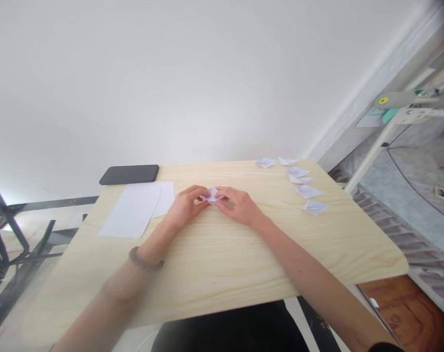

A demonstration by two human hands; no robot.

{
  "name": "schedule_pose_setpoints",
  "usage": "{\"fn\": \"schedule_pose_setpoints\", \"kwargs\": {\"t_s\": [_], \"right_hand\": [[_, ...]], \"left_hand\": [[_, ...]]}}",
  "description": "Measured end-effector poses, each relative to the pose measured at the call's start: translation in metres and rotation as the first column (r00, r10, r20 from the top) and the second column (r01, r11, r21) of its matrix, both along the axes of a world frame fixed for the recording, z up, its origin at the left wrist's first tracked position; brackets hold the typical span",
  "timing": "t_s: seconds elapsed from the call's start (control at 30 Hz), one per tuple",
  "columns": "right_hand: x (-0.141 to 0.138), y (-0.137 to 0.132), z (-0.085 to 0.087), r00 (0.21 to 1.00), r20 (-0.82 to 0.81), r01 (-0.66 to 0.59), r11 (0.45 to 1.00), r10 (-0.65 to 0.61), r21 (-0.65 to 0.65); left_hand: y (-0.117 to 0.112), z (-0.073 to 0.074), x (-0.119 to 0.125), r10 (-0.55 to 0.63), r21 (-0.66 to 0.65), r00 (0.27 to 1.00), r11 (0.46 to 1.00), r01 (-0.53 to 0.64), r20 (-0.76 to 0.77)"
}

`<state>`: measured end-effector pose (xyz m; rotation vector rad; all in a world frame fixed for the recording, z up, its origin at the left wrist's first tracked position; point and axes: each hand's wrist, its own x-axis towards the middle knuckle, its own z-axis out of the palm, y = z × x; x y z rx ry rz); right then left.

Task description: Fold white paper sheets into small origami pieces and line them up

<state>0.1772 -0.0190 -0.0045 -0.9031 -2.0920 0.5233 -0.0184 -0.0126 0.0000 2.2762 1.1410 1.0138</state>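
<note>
A small folded white paper is held between both hands over the middle of the wooden table. My left hand pinches its left end between thumb and fingers. On the other side, my right hand grips the right end the same way. The fingertips cover the paper's ends, so only its creased middle shows. Several folded paper boats lie along the right side of the table, the nearest paper boat being to the right of my right hand.
White paper sheets lie at the left of the table. Behind them a black phone rests near the back edge. A white wall stands directly behind the table. A pale metal frame rises beyond the right edge.
</note>
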Motion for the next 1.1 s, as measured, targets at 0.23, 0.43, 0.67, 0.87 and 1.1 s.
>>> {"fn": "schedule_pose_setpoints", "kwargs": {"t_s": [0.23,0.43,0.67,0.87,1.1], "right_hand": [[0.0023,0.0061,-0.008,0.996,0.084,0.025,0.996,-0.033,0.086],[0.0031,0.0067,-0.0093,0.989,0.139,0.041,0.991,-0.058,0.125],[0.003,0.0068,-0.011,0.988,0.141,0.048,0.988,-0.069,0.147],[0.0018,0.0074,-0.0097,0.997,0.049,0.06,0.99,-0.066,0.127],[0.0007,0.0051,-0.0067,0.998,-0.037,0.053,0.995,-0.05,0.08]], "left_hand": [[-0.0015,0.0013,0.0008,-0.015,-0.016,1.0,1.0,0.015,0.01],[-0.0025,0.0019,0.0011,-0.025,0.013,1.0,1.0,0.025,-0.007],[-0.0023,0.0017,0.0018,-0.021,-0.001,1.0,1.0,0.021,-0.019],[-0.003,0.0035,0.0029,0.002,0.006,1.0,1.0,-0.002,-0.013],[-0.0058,0.008,0.0037,0.005,-0.056,0.999,0.998,-0.003,0.041]]}}
